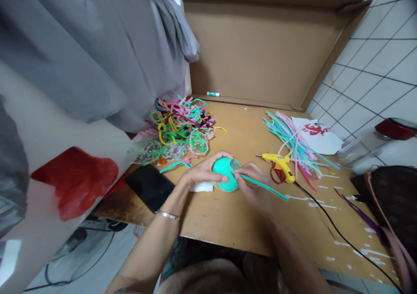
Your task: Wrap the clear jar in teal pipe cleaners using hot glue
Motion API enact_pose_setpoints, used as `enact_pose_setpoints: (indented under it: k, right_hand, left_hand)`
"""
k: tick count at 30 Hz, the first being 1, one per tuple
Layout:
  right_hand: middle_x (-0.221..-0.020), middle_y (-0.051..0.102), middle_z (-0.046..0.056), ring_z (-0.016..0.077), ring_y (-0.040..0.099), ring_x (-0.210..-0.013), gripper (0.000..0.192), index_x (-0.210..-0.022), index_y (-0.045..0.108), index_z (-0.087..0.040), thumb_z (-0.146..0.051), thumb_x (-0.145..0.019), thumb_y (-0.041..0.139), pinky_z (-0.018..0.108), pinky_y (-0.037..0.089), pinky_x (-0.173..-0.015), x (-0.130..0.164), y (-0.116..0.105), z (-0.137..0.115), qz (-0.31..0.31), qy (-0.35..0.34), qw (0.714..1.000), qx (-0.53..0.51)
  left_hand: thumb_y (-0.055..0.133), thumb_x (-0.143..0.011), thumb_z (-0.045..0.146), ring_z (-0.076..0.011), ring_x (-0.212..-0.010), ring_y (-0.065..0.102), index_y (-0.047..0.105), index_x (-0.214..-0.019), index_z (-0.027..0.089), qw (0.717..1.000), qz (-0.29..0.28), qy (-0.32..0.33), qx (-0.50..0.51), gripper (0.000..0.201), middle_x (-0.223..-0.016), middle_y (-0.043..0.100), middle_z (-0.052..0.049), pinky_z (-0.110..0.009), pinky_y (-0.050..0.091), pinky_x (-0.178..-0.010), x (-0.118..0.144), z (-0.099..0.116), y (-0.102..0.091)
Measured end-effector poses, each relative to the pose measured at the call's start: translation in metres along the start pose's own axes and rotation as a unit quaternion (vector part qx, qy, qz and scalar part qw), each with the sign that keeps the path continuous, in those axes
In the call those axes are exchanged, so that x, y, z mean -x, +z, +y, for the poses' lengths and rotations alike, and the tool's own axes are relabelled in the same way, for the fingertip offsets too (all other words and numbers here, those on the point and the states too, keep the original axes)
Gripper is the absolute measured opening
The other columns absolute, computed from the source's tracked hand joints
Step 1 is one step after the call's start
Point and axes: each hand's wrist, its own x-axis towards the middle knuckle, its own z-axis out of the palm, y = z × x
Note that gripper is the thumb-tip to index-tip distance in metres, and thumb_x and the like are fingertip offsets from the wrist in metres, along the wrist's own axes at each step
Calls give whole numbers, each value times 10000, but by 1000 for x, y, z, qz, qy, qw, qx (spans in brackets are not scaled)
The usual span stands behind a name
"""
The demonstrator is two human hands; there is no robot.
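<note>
Near the front of the wooden table, my left hand (pixel 206 169) is wrapped round a rounded form covered in turquoise pipe cleaner (pixel 223 167). A greyish, see-through patch shows at the form's upper right. My right hand (pixel 253 182) pinches a turquoise pipe cleaner (pixel 270 189) against the form's right side, and its long loose end points right and down. A yellow hot glue gun (pixel 279 163) lies to the right of my right hand, its nozzle towards the left. Left of my left hand are a few short pipe cleaner pieces (pixel 177 165).
A tangled heap of coloured pipe cleaners (pixel 182 118) sits back left, straight ones (pixel 291 140) back right. A black phone or tablet (pixel 150 187) lies left. A cardboard panel (pixel 254 51) stands behind. The glue gun's cord (pixel 329 220) crosses the right side, near a brown bag (pixel 391 198).
</note>
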Motion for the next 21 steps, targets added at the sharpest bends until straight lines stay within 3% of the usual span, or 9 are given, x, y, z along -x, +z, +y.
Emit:
enact_pose_setpoints:
  k: [8,14,21]
  right_hand:
    - [-756,617,18,126,613,-671,141,-822,674,-224,-201,-884,550,252,497,-578,1,1,-1,-16,-37,999,18]
    - [-820,641,42,157,626,-753,139,-886,661,-235,-173,-885,536,299,526,-671,7,7,6,-1,-71,996,53]
    - [-852,644,51,164,630,-777,163,-941,675,-242,-171,-881,541,311,542,-708,10,7,9,-17,-73,995,71]
  left_hand:
    - [709,-750,568,-263,-1165,529,553,-1216,217,1000,20,-12,16,604,-1263,577,-94,-380,421,-990,1,4,3]
    - [543,-878,585,-244,-1136,539,600,-1134,205,998,56,-18,36,461,-1209,607,-85,-360,408,-991,-1,5,9]
    - [550,-865,600,-247,-1092,559,603,-1144,200,997,66,-20,22,490,-1170,625,-86,-360,432,-965,-1,5,11]
